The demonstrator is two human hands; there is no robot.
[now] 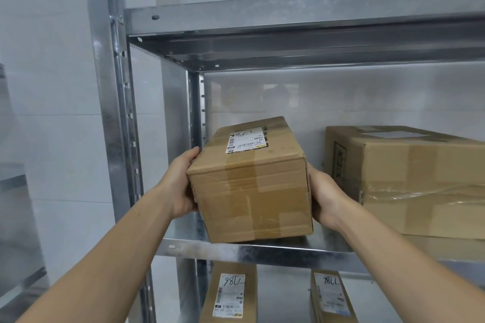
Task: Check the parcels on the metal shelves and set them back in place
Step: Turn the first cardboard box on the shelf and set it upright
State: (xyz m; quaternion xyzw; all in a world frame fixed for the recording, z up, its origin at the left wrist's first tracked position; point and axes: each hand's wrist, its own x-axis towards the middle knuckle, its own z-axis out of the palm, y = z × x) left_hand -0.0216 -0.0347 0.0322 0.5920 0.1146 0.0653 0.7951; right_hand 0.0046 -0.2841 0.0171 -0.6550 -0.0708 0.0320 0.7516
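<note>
The step in hand looks like setting the parcel [249, 183] back on the middle shelf [262, 248], judging by how it sits at the shelf's front lip. To do it well, keep it level and slide it straight back with even pressure from both sides. Leave its label [246, 141] facing up and readable (the handwritten number will matter at the next check). Steer it between the rear upright post [200, 113] on the left and the larger box [420, 178] on the right, which it does not touch.

The parcel is clamped between the two hands. The left hand [181, 186] presses its left side with the thumb [193, 152] at the top edge, and the right hand [325, 199] grips the right side. The fingers themselves are hidden behind the cardboard, so I cannot tell how far they wrap. The parcel's near end overhangs the lip, and it is unclear whether its base rests on the shelf.
</note>
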